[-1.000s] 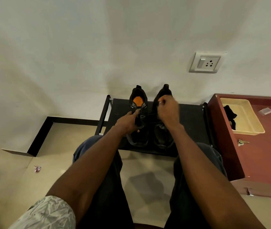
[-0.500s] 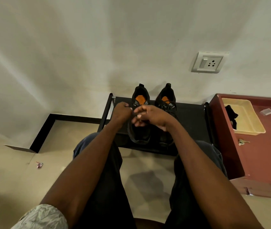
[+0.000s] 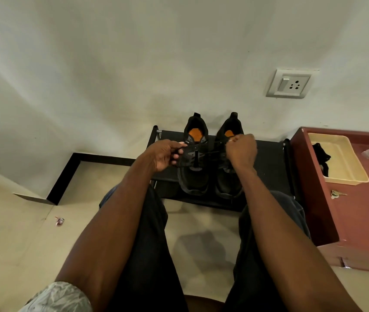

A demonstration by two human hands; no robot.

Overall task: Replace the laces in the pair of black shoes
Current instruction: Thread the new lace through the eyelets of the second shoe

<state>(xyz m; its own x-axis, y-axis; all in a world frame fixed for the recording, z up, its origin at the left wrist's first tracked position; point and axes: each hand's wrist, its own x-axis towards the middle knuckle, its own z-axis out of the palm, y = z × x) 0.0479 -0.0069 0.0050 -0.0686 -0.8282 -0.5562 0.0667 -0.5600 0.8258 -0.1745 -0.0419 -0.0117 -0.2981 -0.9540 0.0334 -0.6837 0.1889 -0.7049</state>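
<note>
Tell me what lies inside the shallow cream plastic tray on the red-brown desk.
Inside the shallow cream plastic tray lies a crumpled black item against its left wall; what it is cannot be told. The tray floor beneath it is covered.

We are wearing a short, crumpled white patterned sleeve at seven o'clock, leaving both forearms bare, and dark black trousers covering both legs. A small ring seems to be showing on the right hand.

black shoes side by side, lace taut
</note>
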